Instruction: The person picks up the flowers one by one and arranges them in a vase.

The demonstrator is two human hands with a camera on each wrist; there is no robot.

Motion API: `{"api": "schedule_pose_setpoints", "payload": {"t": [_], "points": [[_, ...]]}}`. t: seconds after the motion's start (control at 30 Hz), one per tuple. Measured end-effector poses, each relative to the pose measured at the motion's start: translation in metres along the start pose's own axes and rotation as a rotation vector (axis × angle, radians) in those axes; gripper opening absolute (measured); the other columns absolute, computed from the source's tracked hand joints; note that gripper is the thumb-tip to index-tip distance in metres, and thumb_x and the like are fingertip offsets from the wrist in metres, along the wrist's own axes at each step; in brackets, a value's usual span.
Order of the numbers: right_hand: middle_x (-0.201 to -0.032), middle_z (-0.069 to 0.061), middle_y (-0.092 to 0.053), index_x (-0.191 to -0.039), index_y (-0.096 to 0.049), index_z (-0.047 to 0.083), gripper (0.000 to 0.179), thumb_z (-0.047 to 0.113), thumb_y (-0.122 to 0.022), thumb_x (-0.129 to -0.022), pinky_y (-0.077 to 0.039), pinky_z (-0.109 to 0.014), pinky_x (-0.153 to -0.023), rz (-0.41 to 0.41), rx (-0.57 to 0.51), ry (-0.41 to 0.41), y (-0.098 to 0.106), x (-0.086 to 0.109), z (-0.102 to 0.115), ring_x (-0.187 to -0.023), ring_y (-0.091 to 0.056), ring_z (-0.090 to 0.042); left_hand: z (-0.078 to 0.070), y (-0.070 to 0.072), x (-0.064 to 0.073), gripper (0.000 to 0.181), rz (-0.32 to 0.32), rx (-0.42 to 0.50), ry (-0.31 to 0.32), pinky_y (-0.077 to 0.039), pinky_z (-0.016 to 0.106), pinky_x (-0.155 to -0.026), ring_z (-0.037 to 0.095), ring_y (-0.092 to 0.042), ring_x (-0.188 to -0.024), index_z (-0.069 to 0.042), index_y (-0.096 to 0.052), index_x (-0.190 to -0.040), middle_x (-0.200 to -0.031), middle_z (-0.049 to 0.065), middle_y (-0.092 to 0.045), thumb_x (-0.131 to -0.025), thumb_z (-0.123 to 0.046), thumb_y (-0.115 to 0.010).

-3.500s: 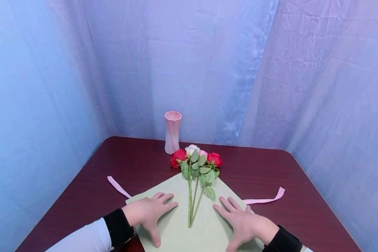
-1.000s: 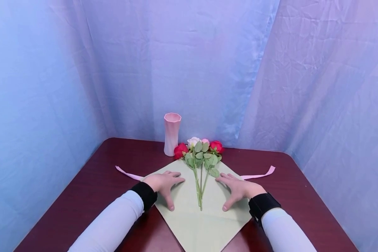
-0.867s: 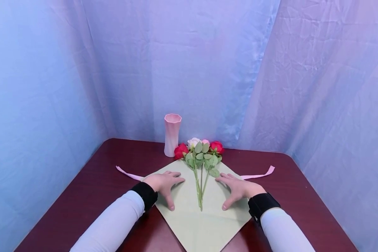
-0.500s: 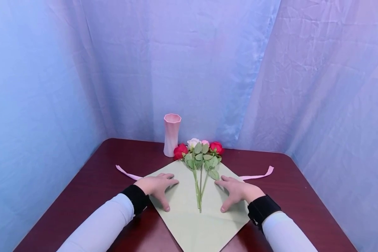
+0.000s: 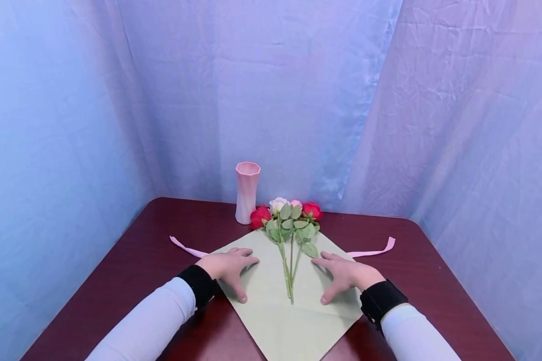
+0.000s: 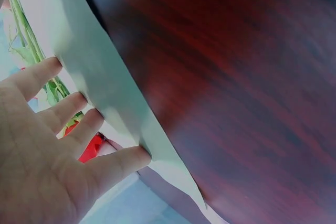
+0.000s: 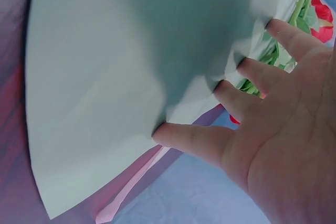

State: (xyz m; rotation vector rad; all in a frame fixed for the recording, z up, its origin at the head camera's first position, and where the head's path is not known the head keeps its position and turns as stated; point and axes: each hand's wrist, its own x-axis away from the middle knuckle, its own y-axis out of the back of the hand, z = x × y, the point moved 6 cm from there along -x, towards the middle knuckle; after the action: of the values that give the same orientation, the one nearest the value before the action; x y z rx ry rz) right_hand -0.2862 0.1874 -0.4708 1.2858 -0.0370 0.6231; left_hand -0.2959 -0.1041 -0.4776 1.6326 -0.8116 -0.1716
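A pale green sheet of wrapping paper (image 5: 289,326) lies cornerwise on the table. Several roses rest on it, their green stems (image 5: 287,273) crossing near its middle and their heads beyond its far corner: a white rose (image 5: 278,205), a pink one, and a red rose (image 5: 312,210) at the right. My left hand (image 5: 230,268) touches the paper left of the stems with spread fingertips. On the other side my right hand (image 5: 345,275) does likewise, fingers apart, as the right wrist view confirms. A pink ribbon (image 5: 374,252) runs beneath the paper; its two ends stick out at the sides.
A pink-and-white vase (image 5: 247,193) stands upright at the back, close to the left red rose (image 5: 260,217). The dark red wooden table (image 5: 131,281) is bordered by blue-violet curtains (image 5: 275,100) at the back and sides.
Over the last few seconds the paper, roses and ribbon have moved away from me towards the back. In the last second my left hand has slid slightly left; the right has barely moved.
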Motion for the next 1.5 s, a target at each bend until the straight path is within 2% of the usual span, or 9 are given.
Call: {"api": "schedule_pose_setpoints", "payload": {"t": [0.3, 0.53, 0.87, 1.2, 1.5], "points": [[-0.164, -0.019, -0.025, -0.156, -0.043, 0.018, 0.109, 0.044, -0.095, -0.064, -0.035, -0.059, -0.111, -0.016, -0.006, 0.018, -0.001, 0.007, -0.013, -0.149, -0.024, -0.041, -0.011, 0.002, -0.007, 0.107, -0.006, -0.016, -0.002, -0.037, 0.05, -0.112, 0.03, -0.027, -0.148, -0.025, -0.044, -0.155, -0.162, 0.007, -0.032, -0.065, -0.061, -0.09], [-0.165, -0.016, -0.025, -0.156, -0.043, 0.022, 0.108, 0.043, -0.095, -0.064, -0.037, -0.059, -0.108, -0.01, -0.031, -0.01, -0.001, 0.014, -0.022, -0.149, -0.025, -0.039, -0.02, 0.001, -0.012, 0.105, 0.0, -0.02, -0.012, -0.037, 0.05, -0.112, 0.029, -0.026, -0.149, -0.026, -0.044, -0.155, -0.163, 0.006, -0.031, -0.067, -0.059, -0.09], [-0.163, -0.02, -0.025, -0.155, -0.043, 0.016, 0.108, 0.039, -0.096, -0.063, -0.036, -0.062, -0.107, -0.014, -0.061, 0.007, 0.001, 0.025, -0.03, -0.147, -0.026, -0.044, -0.033, 0.002, -0.019, 0.105, -0.009, -0.017, -0.034, -0.037, 0.047, -0.113, 0.03, -0.027, -0.148, -0.024, -0.045, -0.155, -0.162, 0.008, -0.031, -0.066, -0.057, -0.092], [-0.162, -0.024, -0.025, -0.155, -0.043, 0.014, 0.109, 0.039, -0.096, -0.063, -0.033, -0.064, -0.109, -0.018, -0.062, 0.023, 0.005, 0.02, -0.035, -0.147, -0.024, -0.046, -0.032, 0.005, -0.026, 0.108, -0.015, -0.001, -0.019, -0.039, 0.048, -0.111, 0.03, -0.028, -0.148, -0.026, -0.044, -0.155, -0.162, 0.007, -0.032, -0.063, -0.059, -0.093], [-0.163, -0.022, -0.025, -0.155, -0.043, 0.015, 0.109, 0.038, -0.097, -0.063, -0.034, -0.065, -0.108, -0.009, -0.075, 0.001, 0.006, 0.015, -0.04, -0.147, -0.024, -0.045, -0.029, 0.004, -0.029, 0.107, -0.017, 0.014, -0.004, -0.038, 0.048, -0.111, 0.03, -0.028, -0.148, -0.027, -0.045, -0.155, -0.162, 0.006, -0.032, -0.064, -0.057, -0.092]]}}
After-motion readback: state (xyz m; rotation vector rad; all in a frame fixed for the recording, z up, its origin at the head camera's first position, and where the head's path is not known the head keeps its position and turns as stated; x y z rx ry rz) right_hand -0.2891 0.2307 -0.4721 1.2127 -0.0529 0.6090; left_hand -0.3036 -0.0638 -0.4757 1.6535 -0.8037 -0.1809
